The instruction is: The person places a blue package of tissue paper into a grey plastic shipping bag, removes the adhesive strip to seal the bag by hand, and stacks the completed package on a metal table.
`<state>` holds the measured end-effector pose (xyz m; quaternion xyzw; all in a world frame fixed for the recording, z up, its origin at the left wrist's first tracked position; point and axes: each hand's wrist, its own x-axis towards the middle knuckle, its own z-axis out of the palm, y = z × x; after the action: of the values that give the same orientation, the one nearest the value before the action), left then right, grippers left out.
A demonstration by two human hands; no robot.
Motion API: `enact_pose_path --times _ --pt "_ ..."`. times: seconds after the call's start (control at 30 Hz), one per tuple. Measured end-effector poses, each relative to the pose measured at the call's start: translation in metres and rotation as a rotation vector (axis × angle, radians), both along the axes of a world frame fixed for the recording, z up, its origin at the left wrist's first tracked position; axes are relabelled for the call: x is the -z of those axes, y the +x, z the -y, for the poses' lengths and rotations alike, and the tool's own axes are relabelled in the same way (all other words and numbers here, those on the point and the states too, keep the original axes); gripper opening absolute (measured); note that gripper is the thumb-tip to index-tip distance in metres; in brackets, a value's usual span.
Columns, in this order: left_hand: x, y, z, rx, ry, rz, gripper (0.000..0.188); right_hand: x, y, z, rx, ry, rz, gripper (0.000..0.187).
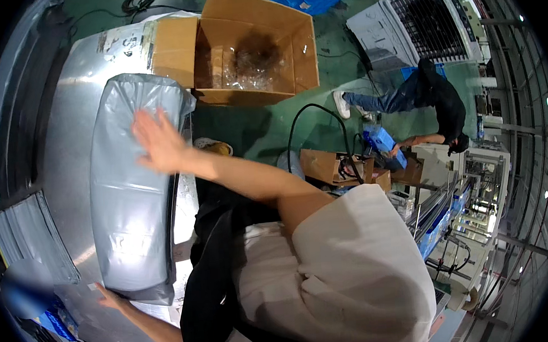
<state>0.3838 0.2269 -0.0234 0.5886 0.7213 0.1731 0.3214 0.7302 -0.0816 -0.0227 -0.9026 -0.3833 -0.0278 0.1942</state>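
A grey bag (129, 187), stuffed and sealed, lies lengthwise on the steel table (72, 140). The right hand (157, 141) is spread flat with fingers splayed over the bag's far upper end, near its right edge; it grips nothing, and whether the palm presses the plastic or hovers just above cannot be told. The left hand (108, 298) sits at the bag's near lower corner, fingers open and touching or almost touching the table beside it, holding nothing.

There is one stuffed bag and one stack of flat grey bags (27, 236) to its left. One open carton (249, 49) stands past the table's far end with clear plastic inside; what that plastic wraps is hard to make out. One other person (421, 100) bends over well to the right. The left forearm is cut off by the lower edge.
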Motion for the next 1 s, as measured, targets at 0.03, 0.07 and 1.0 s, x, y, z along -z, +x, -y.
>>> enact_pose_path --times 0.03,0.07,1.0 --pt "0.041 -0.072 -0.048 0.066 -0.487 0.485 0.072 -0.007 -0.020 -0.001 -0.147 0.091 -0.060 0.066" --pt "0.037 -0.056 -0.031 0.047 -0.553 0.491 0.071 -0.004 -0.030 0.004 -0.259 0.149 -0.108 0.064" --pt "-0.195 0.195 -0.249 -0.023 0.061 0.859 0.056 -0.203 0.452 -0.312 -0.261 1.259 -1.364 0.039"
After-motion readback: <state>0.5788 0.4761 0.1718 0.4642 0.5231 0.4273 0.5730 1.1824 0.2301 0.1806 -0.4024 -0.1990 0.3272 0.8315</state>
